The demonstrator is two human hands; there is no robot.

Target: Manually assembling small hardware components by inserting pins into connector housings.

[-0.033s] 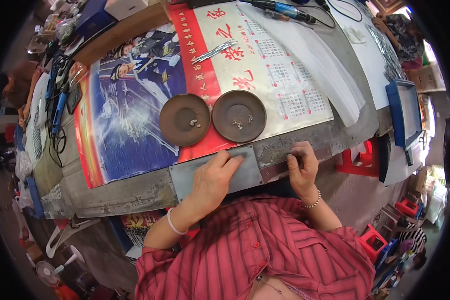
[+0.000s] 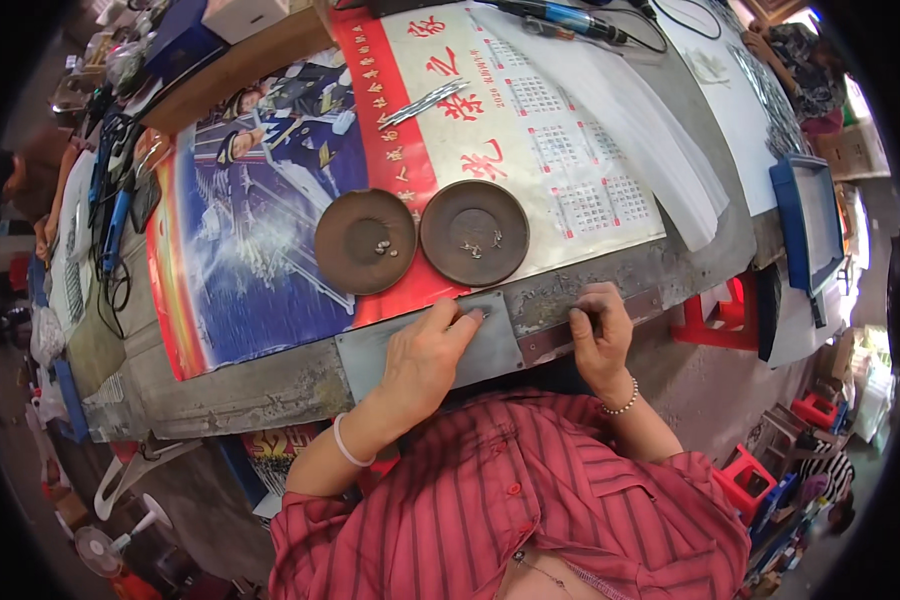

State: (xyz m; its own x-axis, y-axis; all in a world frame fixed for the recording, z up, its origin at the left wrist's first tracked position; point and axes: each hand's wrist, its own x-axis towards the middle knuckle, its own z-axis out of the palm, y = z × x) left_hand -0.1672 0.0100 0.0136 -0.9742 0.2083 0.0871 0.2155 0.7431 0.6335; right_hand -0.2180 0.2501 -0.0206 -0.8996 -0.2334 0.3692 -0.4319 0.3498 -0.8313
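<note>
My left hand (image 2: 422, 355) rests on a grey metal plate (image 2: 370, 350) at the table's front edge. Its fingers are curled, their tips down near the plate's surface; whatever lies under them is hidden. To the right, beyond the plate, my right hand (image 2: 603, 335) is held at the table edge with thumb and fingers bent together. Anything between them is too small to make out. Just ahead stand two round brown dishes side by side. The left dish (image 2: 345, 235) holds a few small silvery pieces (image 2: 383, 248); the right dish (image 2: 455, 215) contains several small metal bits (image 2: 472, 250).
A red, blue and cream calendar poster (image 2: 260, 320) lies under the dishes, with thin silvery rods (image 2: 425, 102) on it. Translucent sheeting (image 2: 660, 150) covers its right side. Blue-handled tools (image 2: 120, 225) with cords lie left, and a blue tray (image 2: 805, 225) sits far right. People are nearby.
</note>
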